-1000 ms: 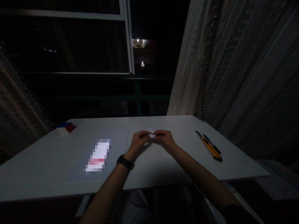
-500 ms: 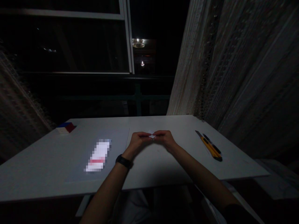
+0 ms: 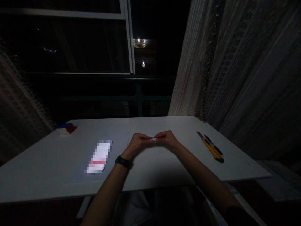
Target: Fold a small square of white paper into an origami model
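My left hand (image 3: 138, 143), with a dark watch (image 3: 124, 162) on its wrist, pinches one side of a small white piece that looks like folded paper (image 3: 153, 139). From the other side my right hand (image 3: 168, 140) pinches the same piece. Both hands are close together over the middle of the white table (image 3: 162, 171), thumbs and fingertips nearly meeting. Most of the piece is hidden by the fingers, and its exact shape is too small and dim to tell.
Left of my hands a lit phone (image 3: 100, 157), its screen blurred, lies on a white sheet (image 3: 121, 147). A coloured cube (image 3: 66, 129) sits at the far left. On the right lie a yellow utility knife (image 3: 211, 148), blade out, and a dark pen (image 3: 214, 145). Curtains (image 3: 188, 72) hang behind.
My fingers have shifted slightly around the small white piece, and less of it shows between them. My left wrist has moved a little to the left. Everything on the table stays put.
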{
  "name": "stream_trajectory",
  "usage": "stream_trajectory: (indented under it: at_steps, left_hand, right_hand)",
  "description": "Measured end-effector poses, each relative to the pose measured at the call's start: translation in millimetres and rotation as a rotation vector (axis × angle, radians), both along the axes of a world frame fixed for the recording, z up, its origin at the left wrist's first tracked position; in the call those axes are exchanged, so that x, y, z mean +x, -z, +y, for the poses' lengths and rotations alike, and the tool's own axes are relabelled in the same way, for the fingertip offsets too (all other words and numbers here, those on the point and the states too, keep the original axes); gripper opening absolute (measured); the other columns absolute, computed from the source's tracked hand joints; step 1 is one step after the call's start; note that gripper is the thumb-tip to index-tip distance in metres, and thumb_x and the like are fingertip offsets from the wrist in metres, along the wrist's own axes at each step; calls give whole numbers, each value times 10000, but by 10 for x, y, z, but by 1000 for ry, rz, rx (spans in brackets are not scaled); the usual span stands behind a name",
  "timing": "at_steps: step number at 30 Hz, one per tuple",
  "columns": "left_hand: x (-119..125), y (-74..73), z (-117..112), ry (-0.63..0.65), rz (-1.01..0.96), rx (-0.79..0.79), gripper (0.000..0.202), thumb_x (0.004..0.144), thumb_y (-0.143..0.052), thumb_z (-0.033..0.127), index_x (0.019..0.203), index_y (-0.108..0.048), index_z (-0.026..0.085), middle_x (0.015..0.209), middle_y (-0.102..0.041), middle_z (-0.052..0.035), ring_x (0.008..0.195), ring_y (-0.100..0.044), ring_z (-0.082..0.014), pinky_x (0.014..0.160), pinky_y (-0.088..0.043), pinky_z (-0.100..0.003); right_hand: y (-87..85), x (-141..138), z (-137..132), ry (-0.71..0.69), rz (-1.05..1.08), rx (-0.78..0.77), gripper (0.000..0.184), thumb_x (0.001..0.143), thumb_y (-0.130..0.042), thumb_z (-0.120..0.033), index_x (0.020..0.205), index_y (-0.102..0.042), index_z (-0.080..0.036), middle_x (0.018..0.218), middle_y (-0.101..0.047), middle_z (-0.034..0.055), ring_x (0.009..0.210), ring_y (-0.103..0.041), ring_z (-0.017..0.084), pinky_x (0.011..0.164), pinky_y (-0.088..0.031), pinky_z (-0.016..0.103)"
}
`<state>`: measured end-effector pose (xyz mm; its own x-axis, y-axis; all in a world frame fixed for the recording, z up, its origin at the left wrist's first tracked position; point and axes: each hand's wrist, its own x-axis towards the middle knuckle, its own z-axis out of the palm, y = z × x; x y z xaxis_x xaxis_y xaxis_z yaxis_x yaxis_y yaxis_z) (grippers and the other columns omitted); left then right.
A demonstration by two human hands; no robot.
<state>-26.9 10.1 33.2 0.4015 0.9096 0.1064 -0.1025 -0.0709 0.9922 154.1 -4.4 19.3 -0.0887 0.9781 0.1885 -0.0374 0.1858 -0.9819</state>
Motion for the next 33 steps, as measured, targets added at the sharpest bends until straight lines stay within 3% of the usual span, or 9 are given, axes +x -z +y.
stream_trajectory:
  at_steps: [9, 21, 27, 33]
  left_hand:
    - [-9, 6, -9, -9, 60, 73, 271, 479, -787, 276, 677, -714, 107, 665, -690, -91, 580, -610, -165, 578, -476, -268]
    - [-8, 28, 44, -8, 56, 25, 245, 465, -792, 238, 654, -707, 108, 595, -673, -74, 518, -593, -144, 532, -480, -256]
    - [-15, 28, 45, -16, 69, 56, 247, 475, -785, 249, 658, -706, 102, 594, -671, -75, 523, -592, -144, 535, -478, -253]
    - [-14, -6, 17, -66, 94, 98, 249, 466, -785, 264, 634, -704, 100, 619, -679, -85, 559, -604, -166, 567, -479, -273]
  right_hand:
    - [-11, 6, -7, -36, -31, 89, 220, 445, -789, -227, 641, -714, -161, 718, -679, 50, 669, -605, 171, 632, -452, 280]
    - [-57, -21, -42, 5, 41, 7, 311, 412, -786, -210, 705, -707, -142, 567, -647, 19, 522, -577, 139, 556, -452, 277]
    - [-52, -17, -24, 18, 39, 23, 369, 388, -796, -201, 743, -707, -152, 638, -669, 29, 583, -605, 157, 591, -467, 285]
    - [-16, -18, -19, 48, -17, 46, 261, 429, -792, -253, 648, -707, -140, 621, -677, 57, 585, -616, 184, 587, -469, 302]
